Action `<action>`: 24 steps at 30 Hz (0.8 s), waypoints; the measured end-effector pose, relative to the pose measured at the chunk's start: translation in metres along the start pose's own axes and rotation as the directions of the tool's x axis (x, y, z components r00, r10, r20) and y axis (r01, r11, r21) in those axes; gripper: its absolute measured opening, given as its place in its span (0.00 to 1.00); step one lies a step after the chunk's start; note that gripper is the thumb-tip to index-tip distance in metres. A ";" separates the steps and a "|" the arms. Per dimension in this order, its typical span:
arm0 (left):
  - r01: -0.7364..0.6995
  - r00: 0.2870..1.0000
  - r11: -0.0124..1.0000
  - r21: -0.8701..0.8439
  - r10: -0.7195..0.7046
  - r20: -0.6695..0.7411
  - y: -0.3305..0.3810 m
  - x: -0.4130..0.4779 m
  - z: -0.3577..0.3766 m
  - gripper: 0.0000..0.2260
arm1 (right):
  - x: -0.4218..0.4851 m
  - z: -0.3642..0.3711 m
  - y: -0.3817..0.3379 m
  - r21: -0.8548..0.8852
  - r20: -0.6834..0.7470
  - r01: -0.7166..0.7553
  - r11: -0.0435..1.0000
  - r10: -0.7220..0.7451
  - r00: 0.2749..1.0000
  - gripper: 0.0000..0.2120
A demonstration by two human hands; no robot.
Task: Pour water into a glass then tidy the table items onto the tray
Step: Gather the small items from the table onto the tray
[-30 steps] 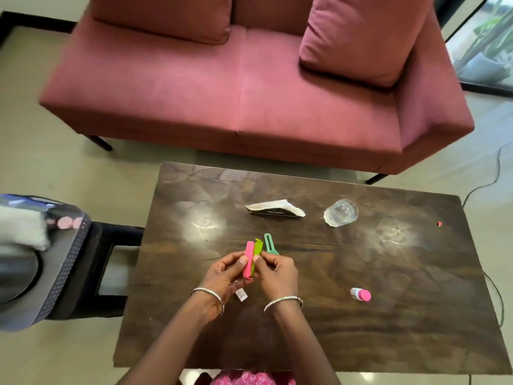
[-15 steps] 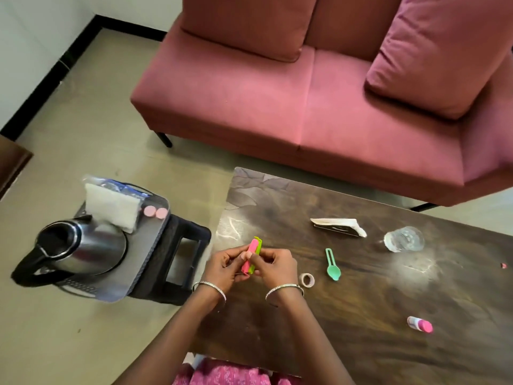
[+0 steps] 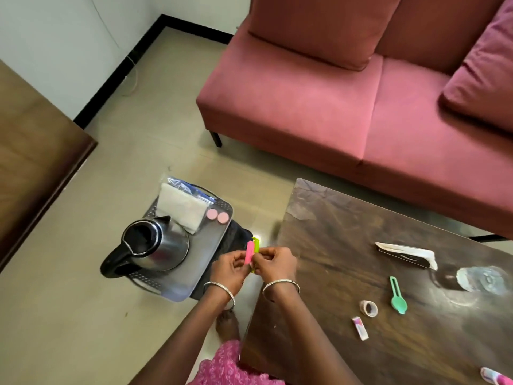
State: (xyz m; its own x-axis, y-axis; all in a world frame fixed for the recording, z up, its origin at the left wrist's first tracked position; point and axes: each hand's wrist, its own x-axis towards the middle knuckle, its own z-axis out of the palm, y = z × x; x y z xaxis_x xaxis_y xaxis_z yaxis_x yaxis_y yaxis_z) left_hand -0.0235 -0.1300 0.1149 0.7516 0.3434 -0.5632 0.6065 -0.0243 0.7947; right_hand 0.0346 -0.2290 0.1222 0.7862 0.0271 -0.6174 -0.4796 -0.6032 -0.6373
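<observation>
Tray [image 3: 206, 250]: grey, set on a low black stool [image 3: 240, 236] on the floor just beside the left end of the desk [image 3: 347, 218]. Carried on it are a steel kettle [image 3: 155, 245], a white packet in a clear bag [image 3: 180, 207] and two pink discs [image 3: 218, 216]. Bare surface is left at the near right corner, towards the hands. A pink strip [image 3: 249, 252] and a green strip [image 3: 256, 243] are held upright, face to face, above the tray's right edge and off the desk. The left hand [image 3: 229, 269] is closed in a pinch on the lower part of the pink strip. The right hand [image 3: 276, 263] is closed in a pinch on the green strip from the other side. The two pieces are judged to be paired so that they can be set down as one item; whether they are clipped together cannot be told. Glass [image 3: 483, 279]: stood on the desk, well apart from the tray, towards the right. Its water level cannot be read, so the pouring step is presumed done only from the kettle standing on the tray. Left on the desk for tidying are a folded paper [image 3: 405, 254], a green spoon [image 3: 398, 295], a tape ring [image 3: 368, 308], a small sachet [image 3: 360, 327] and a pink-capped item [image 3: 497, 377] at the lower right edge of the view. Tidying is judged to be partly done.
</observation>
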 end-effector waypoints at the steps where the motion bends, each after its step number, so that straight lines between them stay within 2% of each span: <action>1: -0.009 1.000 1.000 0.018 0.009 -0.020 -0.004 0.004 -0.007 0.11 | 0.003 0.011 -0.004 0.008 0.013 0.000 1.000 0.000 1.000 0.07; 7: 0.092 0.995 0.986 -0.139 -0.097 -0.027 -0.024 0.029 -0.041 0.13 | 0.025 0.056 -0.017 0.087 0.051 -0.032 0.996 0.028 0.998 0.06; 13: 0.171 0.984 0.946 -0.275 -0.175 0.009 -0.045 0.053 -0.063 0.04 | 0.041 0.080 -0.021 0.226 0.231 -0.147 0.963 0.094 0.968 0.03; 16: 0.196 0.980 0.932 -0.306 -0.200 0.017 -0.051 0.064 -0.070 0.06 | 0.048 0.091 -0.021 0.252 0.280 -0.200 0.947 0.126 0.952 0.05; 21: 0.177 0.977 0.942 -0.286 -0.202 -0.063 -0.062 0.083 -0.074 0.08 | 0.061 0.115 -0.017 0.179 0.217 -0.159 0.971 0.119 0.969 0.12; 24: 0.140 0.974 0.979 -0.148 -0.162 -0.157 -0.068 0.095 -0.074 0.10 | 0.071 0.132 -0.016 0.090 0.140 -0.126 0.988 0.112 0.984 0.11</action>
State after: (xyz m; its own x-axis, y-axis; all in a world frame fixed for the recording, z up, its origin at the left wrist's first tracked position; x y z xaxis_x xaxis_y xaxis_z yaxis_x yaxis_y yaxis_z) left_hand -0.0131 -0.0264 0.0240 0.5930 0.4858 -0.6422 0.6605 0.1627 0.7330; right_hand 0.0464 -0.1119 0.0277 0.6648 0.0708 -0.7436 -0.6076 -0.5279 -0.5934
